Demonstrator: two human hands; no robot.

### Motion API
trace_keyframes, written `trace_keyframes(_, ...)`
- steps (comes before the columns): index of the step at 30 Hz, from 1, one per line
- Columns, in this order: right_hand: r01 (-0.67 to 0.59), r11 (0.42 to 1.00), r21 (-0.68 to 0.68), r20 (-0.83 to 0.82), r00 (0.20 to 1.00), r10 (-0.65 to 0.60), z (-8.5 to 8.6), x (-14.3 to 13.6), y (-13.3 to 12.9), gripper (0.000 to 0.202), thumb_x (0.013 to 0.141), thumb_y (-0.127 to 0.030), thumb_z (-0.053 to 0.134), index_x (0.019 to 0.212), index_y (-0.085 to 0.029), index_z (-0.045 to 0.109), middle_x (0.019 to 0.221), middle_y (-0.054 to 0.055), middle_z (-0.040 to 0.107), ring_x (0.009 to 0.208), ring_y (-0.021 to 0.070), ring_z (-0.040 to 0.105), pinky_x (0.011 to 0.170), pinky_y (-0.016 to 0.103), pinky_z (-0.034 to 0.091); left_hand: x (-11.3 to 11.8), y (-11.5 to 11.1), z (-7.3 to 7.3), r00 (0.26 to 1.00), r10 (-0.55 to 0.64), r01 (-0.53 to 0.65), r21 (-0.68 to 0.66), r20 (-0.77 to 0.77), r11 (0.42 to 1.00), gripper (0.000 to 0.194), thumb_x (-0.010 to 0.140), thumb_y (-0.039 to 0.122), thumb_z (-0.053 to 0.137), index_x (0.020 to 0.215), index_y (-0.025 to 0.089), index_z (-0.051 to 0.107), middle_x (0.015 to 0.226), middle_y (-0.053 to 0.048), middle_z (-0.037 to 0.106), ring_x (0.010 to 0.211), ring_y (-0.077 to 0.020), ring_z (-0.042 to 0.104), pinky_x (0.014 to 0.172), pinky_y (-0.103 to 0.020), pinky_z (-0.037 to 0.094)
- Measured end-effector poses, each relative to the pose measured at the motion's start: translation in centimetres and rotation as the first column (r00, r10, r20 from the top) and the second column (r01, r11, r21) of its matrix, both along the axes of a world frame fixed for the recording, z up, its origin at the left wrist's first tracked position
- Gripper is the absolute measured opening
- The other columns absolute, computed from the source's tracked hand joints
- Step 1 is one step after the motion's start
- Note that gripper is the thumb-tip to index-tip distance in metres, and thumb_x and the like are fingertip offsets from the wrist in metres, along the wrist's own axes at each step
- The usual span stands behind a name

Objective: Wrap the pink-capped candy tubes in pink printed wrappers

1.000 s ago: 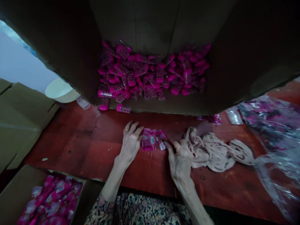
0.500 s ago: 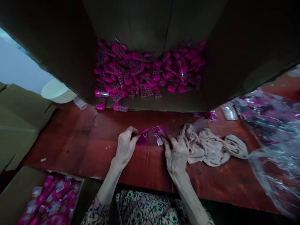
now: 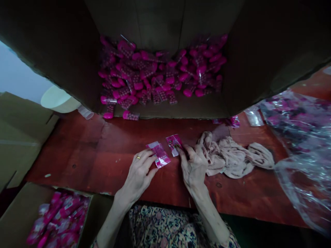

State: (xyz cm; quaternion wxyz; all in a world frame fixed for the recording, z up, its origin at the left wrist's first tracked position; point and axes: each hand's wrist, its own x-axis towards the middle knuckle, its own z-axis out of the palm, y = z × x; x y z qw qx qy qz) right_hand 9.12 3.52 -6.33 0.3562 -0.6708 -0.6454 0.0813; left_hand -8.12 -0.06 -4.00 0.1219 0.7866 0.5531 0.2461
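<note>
My left hand (image 3: 139, 170) lies over a glossy pink printed label (image 3: 160, 155) on the red tabletop. Its fingers stretch onto the label's left edge, and the thumb is held apart below them. A second, smaller pink label (image 3: 173, 143) is just to the right, slightly tilted. My right hand (image 3: 195, 168) has its thumb and fingertips at that label's lower right corner, apparently pinching it. Bunched beige cloth (image 3: 232, 156) lies against the right hand's outer side. A narrow gap separates the two labels.
Ahead, a large cardboard box (image 3: 160, 112) on its side holds many pink-capped clear tubes (image 3: 131, 115) of small balls. Lower left, another carton (image 3: 19, 210) contains pink-wrapped pieces. A clear plastic bag (image 3: 302, 168) of pink items sits at right; a pale round container (image 3: 58, 100) stands at left.
My left hand has turned over flatter, and its label, folded or edge-on before, now lies spread and face up. The right hand and its label have barely moved.
</note>
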Motion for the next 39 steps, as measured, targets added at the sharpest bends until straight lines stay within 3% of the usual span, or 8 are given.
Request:
trace_keyframes(4,0.006,1.000,-0.019,0.009,1.000,-0.006,-0.2,0.0,-0.1,0.032,0.089,-0.034,0.045,0.089,-0.012,0.069,0.076,0.008,0.057,0.068,0.0198,0.054,0.064,0.031,0.042,-1.1,-0.5,0.6,0.997,-0.009,0.016,-0.087,0.081,0.996,0.032,0.078,0.002,0.044,0.102,0.017,0.058,0.117,-0.011,0.059,0.118,-0.0221,0.046,0.098,-0.043,0.041)
trace_keyframes(8,0.013,1.000,-0.025,0.024,1.000,-0.013,-0.3,0.0,-0.1,0.032,0.089,-0.035,0.046,0.091,-0.012,0.069,0.076,0.007,0.056,0.068,0.0194,0.054,0.064,0.031,0.042,-1.7,-0.3,0.7,0.977,0.129,-0.126,-0.030,0.172,0.992,0.025,0.082,0.006,0.045,0.100,0.018,0.058,0.113,-0.010,0.060,0.116,-0.0202,0.047,0.098,-0.042,0.040)
trace_keyframes(17,0.006,1.000,-0.007,0.030,1.000,-0.006,-0.4,0.1,-0.1,0.029,0.088,-0.033,0.047,0.089,-0.014,0.068,0.076,0.007,0.057,0.070,0.0196,0.054,0.066,0.031,0.043,-0.6,2.2,0.0,0.985,0.113,-0.113,0.002,-0.134,0.994,0.035,0.077,0.031,0.059,0.110,0.018,0.056,0.122,-0.012,0.053,0.123,-0.0292,0.035,0.097,-0.050,0.038)
trace_keyframes(22,0.006,1.000,-0.028,0.015,1.000,-0.005,-0.3,0.0,-0.1,0.028,0.088,-0.032,0.047,0.091,-0.014,0.068,0.076,0.006,0.056,0.068,0.0186,0.053,0.063,0.029,0.042,-0.2,2.4,-0.4,0.976,0.132,-0.118,0.092,-0.172,0.989,0.021,0.080,0.025,0.056,0.098,0.019,0.063,0.119,-0.012,0.055,0.123,-0.0304,0.036,0.095,-0.050,0.039)
trace_keyframes(29,0.002,1.000,-0.010,0.004,1.000,-0.002,-0.1,0.0,0.0,0.027,0.088,-0.031,0.046,0.089,-0.015,0.068,0.074,0.006,0.055,0.066,0.0183,0.053,0.062,0.029,0.041,1.0,1.5,-0.4,0.976,0.150,-0.132,0.117,-0.157,0.984,0.030,0.080,0.022,0.056,0.109,0.016,0.059,0.122,-0.016,0.054,0.125,-0.0336,0.034,0.096,-0.056,0.036)
trace_keyframes(36,-0.013,0.999,-0.045,-0.021,1.000,0.012,-0.1,0.1,-0.1,0.027,0.088,-0.031,0.046,0.091,-0.015,0.068,0.075,0.006,0.056,0.067,0.0183,0.053,0.061,0.029,0.041,1.1,1.5,-0.3,0.959,0.185,-0.198,0.040,0.216,0.979,0.015,0.079,0.014,0.055,0.082,0.021,0.069,0.108,-0.008,0.063,0.119,-0.0268,0.041,0.095,-0.048,0.038)
trace_keyframes(38,-0.015,0.999,-0.048,-0.017,1.000,0.014,0.0,0.1,-0.1,0.028,0.088,-0.031,0.046,0.090,-0.014,0.068,0.074,0.006,0.055,0.066,0.0182,0.052,0.061,0.029,0.040,0.7,1.5,0.3,0.838,0.312,-0.314,-0.073,0.448,0.947,0.012,0.078,0.017,0.059,0.080,0.023,0.070,0.098,-0.005,0.067,0.106,-0.0226,0.052,0.092,-0.042,0.041)
trace_keyframes(39,-0.016,0.999,-0.050,-0.011,1.000,0.016,0.0,0.1,-0.1,0.028,0.088,-0.031,0.047,0.090,-0.014,0.068,0.074,0.006,0.055,0.066,0.0182,0.052,0.061,0.030,0.040,0.4,1.5,0.6,0.714,0.400,-0.377,-0.166,0.575,0.911,0.010,0.077,0.019,0.061,0.078,0.023,0.070,0.090,-0.002,0.068,0.095,-0.0195,0.057,0.088,-0.038,0.043)
